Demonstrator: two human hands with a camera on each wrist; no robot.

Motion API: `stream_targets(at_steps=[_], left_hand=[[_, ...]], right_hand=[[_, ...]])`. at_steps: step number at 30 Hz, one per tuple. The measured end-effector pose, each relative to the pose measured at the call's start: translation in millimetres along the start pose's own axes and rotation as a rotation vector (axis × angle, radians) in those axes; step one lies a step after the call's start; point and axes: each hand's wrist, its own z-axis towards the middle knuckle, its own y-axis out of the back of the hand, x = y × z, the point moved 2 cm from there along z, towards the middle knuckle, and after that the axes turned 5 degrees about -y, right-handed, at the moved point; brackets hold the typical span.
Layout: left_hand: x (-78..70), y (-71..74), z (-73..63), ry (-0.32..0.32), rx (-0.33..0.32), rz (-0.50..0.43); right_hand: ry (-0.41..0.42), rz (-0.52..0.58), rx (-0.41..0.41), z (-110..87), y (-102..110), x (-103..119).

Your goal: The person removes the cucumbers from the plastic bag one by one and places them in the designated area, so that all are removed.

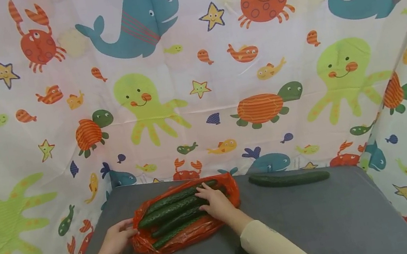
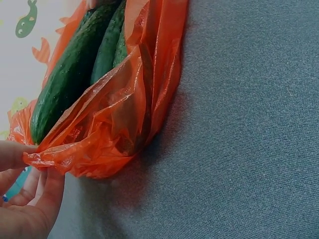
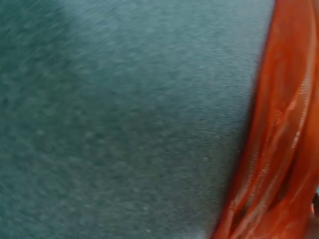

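Several dark green cucumbers (image 1: 173,210) lie side by side in an orange plastic bag (image 1: 189,237), which is spread open around them. At the bag's left end, my left hand (image 1: 116,240) pinches the gathered plastic edge between thumb and fingers; the left wrist view shows the crumpled film (image 2: 109,149) in that pinch, with a cucumber end close by. My right hand (image 1: 218,205) lies over the right part of the cucumbers, its fingers spread and touching them. In the right wrist view only the bag's side (image 3: 279,129) shows, with the fingers out of sight.
A single cucumber (image 1: 289,178) lies outside the bag, at the back right of the grey table (image 1: 316,220). Behind and on both sides hangs a white curtain (image 1: 207,149) printed with sea animals, close to the table's edges.
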Motion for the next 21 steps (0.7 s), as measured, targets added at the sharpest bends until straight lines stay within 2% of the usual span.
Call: stream_targets(at_steps=[5,10,16,21], left_hand=[[1.2,-1.1,0.6,0.005,-0.003,-0.001],[2.8,-0.8,0.9,0.005,-0.004,0.006],[4.3,-1.3,1.2,-0.002,-0.011,0.006],[5.1,0.5,0.7,0.011,-0.022,-0.002]], right_hand=[[0.034,-0.087,-0.022,-5.9,-4.1,-0.7],[0.067,-0.146,-0.093,-7.6,-9.0,0.0],[0.040,-0.192,-0.071,-5.5,-14.0,3.0],[0.039,-0.144,-0.085,-4.4,-18.1,3.6]])
